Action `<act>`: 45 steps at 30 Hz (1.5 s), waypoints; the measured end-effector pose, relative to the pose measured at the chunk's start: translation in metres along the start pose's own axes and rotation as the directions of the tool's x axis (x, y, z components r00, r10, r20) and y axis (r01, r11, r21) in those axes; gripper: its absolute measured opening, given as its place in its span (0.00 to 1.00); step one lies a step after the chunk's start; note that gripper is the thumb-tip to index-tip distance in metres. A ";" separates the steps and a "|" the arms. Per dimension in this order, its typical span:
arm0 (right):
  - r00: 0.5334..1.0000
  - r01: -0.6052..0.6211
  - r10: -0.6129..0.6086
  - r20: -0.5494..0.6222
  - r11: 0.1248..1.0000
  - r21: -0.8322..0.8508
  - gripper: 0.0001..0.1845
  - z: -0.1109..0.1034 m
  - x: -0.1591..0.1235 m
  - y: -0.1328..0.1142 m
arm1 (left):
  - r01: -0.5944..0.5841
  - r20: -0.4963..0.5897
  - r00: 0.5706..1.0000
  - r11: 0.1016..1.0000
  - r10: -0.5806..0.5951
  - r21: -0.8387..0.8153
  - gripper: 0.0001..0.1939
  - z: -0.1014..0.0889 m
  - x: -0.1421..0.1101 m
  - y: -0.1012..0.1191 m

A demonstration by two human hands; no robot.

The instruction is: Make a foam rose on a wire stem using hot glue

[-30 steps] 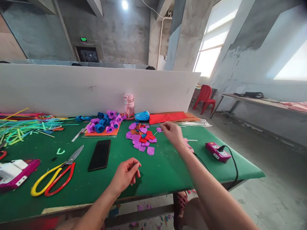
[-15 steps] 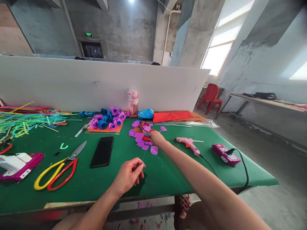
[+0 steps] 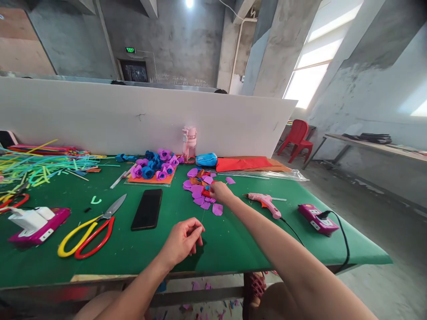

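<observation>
Right hand point(image 3: 221, 193) now set down at the near right edge of the loose petal-shaped pieces point(image 3: 197, 190), where a second ago it was held beyond and to the right of them; its fingers are bent inward, tips hidden, so whether a piece is gripped cannot be told; pink glue gun point(image 3: 267, 203), partly covered by the right forearm in the earliest view, now lies exposed to the right of that hand; left hand point(image 3: 187, 240) kept much as before, loosely curled over the green table point(image 3: 233, 242), nearer the body than the pieces; any hold within it cannot be made out; black phone point(image 3: 147, 210) and scissors point(image 3: 96, 229) left unmoved to its left.
</observation>
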State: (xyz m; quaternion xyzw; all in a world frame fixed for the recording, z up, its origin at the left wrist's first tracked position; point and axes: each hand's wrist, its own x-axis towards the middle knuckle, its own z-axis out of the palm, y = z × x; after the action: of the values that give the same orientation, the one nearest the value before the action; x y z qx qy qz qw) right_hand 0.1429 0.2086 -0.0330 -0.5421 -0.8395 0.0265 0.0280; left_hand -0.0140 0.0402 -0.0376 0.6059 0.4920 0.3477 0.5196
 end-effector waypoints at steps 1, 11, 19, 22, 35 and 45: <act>1.000 0.002 -0.002 -0.013 1.000 0.009 0.10 -0.002 -0.002 0.001 | -0.001 0.001 1.000 1.000 0.001 0.003 0.13 0.000 0.000 0.000; 0.931 0.306 -0.337 0.140 0.930 0.201 0.08 -0.016 -0.063 0.006 | -0.021 -0.005 1.000 1.000 0.021 0.005 0.14 -0.005 -0.003 0.004; 0.977 0.214 -0.208 -0.052 0.958 0.191 0.12 0.009 -0.049 -0.004 | -0.026 0.003 1.000 1.000 0.026 0.008 0.12 0.001 -0.001 0.001; 0.984 0.158 -0.140 -0.107 0.969 0.188 0.09 0.008 -0.039 -0.005 | -0.032 0.003 0.999 0.999 0.032 0.016 0.13 0.001 -0.001 0.001; 1.000 -0.004 0.006 -0.029 0.996 0.092 0.09 0.008 0.009 0.006 | -0.011 0.016 1.000 1.000 0.010 0.014 0.12 -0.001 -0.002 0.000; 0.992 -0.022 0.040 -0.122 0.989 0.145 0.10 -0.002 0.010 0.017 | 0.000 0.009 1.000 1.000 0.000 0.022 0.11 -0.004 -0.002 0.001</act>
State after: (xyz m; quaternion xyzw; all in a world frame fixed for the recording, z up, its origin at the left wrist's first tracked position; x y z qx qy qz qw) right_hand 0.1543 0.2248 -0.0317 -0.5523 -0.8234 0.0533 0.1190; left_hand -0.0176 0.0394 -0.0358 0.6131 0.4933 0.3395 0.5153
